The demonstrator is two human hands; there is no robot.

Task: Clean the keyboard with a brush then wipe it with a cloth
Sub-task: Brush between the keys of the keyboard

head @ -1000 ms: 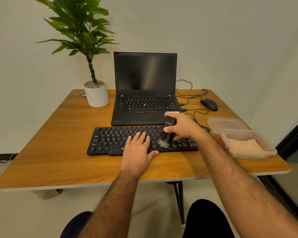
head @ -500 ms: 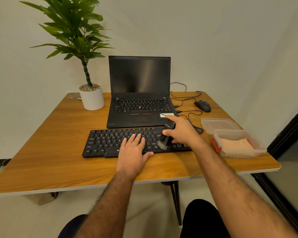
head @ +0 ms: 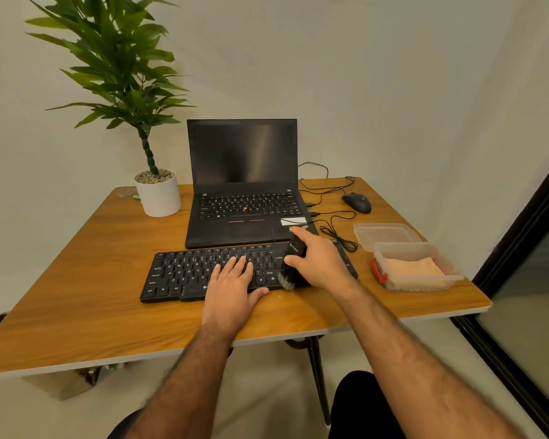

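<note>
A black keyboard [head: 184, 274] lies on the wooden table [head: 76, 296] in front of a laptop. My left hand [head: 232, 289] rests flat on the keyboard's middle keys, fingers straight. My right hand [head: 322, 264] grips a black brush [head: 293, 258] with pale bristles pressed to the keys at the keyboard's right part. A folded beige cloth [head: 415, 269] lies inside a clear plastic container [head: 450, 270] at the table's right edge.
An open black laptop [head: 243, 185] stands behind the keyboard. A white potted plant [head: 157, 194] is at the back left. A black mouse [head: 357, 202] and cables [head: 336, 236] sit at the back right, with the container's lid [head: 385, 234] beside them. A dark door frame [head: 520, 248] runs along the right.
The view has tilted up a little. My right hand and brush stay over the keyboard's right part, with the bristles drawn slightly nearer its front edge. My left hand has not moved.
</note>
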